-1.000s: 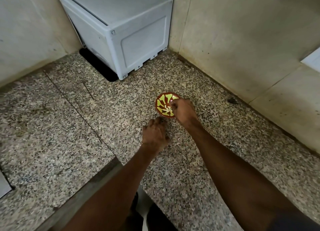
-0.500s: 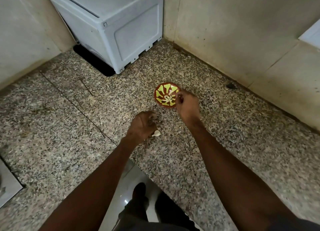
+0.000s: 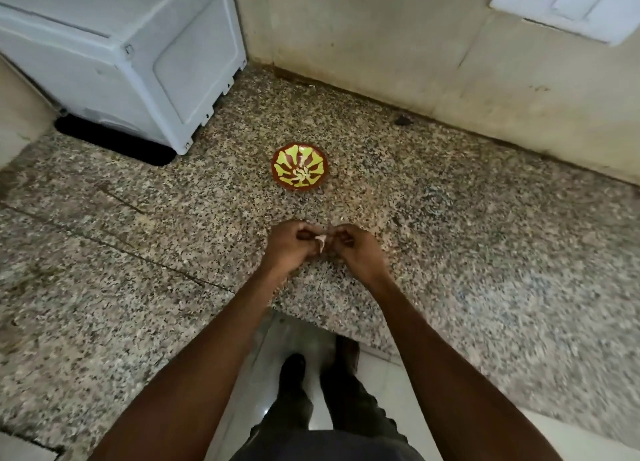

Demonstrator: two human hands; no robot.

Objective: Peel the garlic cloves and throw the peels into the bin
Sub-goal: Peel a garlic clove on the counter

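Note:
A pale garlic clove is held between both hands above the speckled granite counter. My left hand pinches it from the left with curled fingers. My right hand pinches it from the right with its fingertips. Farther back on the counter stands a small red and yellow patterned bowl, with something pale lying at its centre. No bin is in view.
A white appliance box stands in the back left corner of the counter. A white wall socket plate is at the top right. The counter's front edge lies near my legs and shoes on a pale floor.
My right hand has left the bowl and come back toward me. My left hand lifted the clove off the counter, and both hands now meet on it. The camera tilted down.

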